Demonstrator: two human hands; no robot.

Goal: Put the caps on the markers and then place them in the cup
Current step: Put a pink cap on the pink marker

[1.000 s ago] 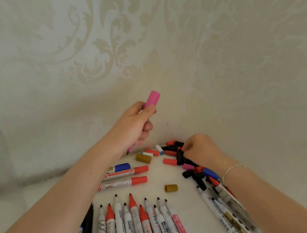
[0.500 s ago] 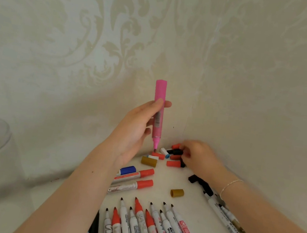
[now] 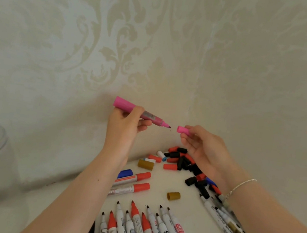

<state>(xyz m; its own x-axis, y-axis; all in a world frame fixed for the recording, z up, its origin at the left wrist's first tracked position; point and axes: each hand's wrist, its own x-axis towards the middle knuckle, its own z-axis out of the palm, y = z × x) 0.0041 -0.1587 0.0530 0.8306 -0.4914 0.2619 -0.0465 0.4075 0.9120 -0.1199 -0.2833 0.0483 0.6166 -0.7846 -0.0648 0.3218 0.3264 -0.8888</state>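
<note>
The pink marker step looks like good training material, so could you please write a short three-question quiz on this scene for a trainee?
1. True or false: the pink cap is already seated on the pink marker.
2. Which hand holds the pink marker? A) left hand B) right hand
3. Fill in: the loose gold cap nearest the camera lies on the ____.

Key
1. False: a gap separates the marker's tip from the cap.
2. A; the right hand pinches the cap.
3. table.

Open air between marker tip [image 3: 169, 127] and pink cap [image 3: 183, 130]; loose caps [image 3: 182, 160] crowd the corner below.
</note>
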